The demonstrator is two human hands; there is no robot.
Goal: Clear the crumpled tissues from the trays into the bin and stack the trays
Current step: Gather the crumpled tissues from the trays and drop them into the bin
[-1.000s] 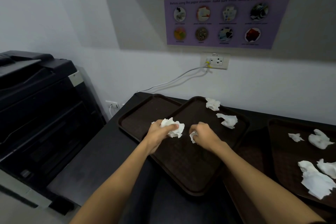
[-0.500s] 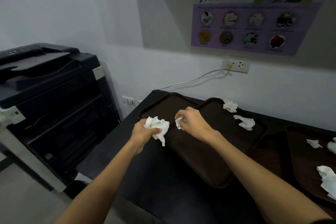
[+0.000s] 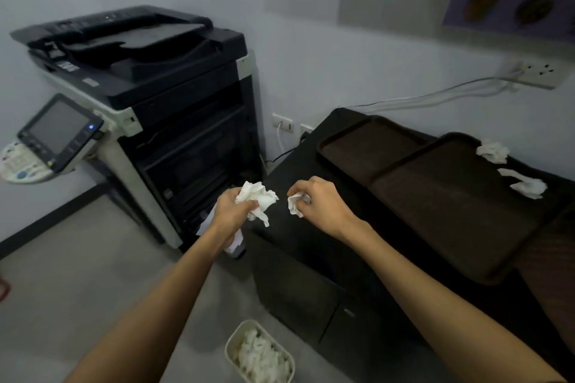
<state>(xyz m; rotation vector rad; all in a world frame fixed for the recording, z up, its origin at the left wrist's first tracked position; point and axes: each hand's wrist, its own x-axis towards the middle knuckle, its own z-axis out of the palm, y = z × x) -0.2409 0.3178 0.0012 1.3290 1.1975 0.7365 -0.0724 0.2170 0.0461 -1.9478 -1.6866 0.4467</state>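
My left hand [image 3: 231, 211] grips a large crumpled white tissue [image 3: 259, 199], held out past the left end of the black cabinet. My right hand [image 3: 320, 204] pinches a small crumpled tissue [image 3: 295, 204] over the cabinet's left edge. A pale bin [image 3: 230, 348] with white tissues inside stands on the floor below, near the bottom of the view. Two dark brown trays lie on the cabinet top: a bare one [image 3: 357, 146] at the back left, and a second [image 3: 451, 211] partly overlapping it that carries two crumpled tissues [image 3: 493, 151] [image 3: 527, 185] at its far end.
A big black and white copier [image 3: 149, 102] stands left of the cabinet [image 3: 298, 283], with its touch panel [image 3: 59, 130] sticking out. White paper [image 3: 233, 242] lies on the floor between them. Wall sockets [image 3: 283, 123] and cables run along the back wall. Grey floor stretches to the left.
Both hands have carried their tissues left, off the tray to the cabinet's left end. My view has swung left and down, bringing the bin into sight and the right-hand tray out of it.
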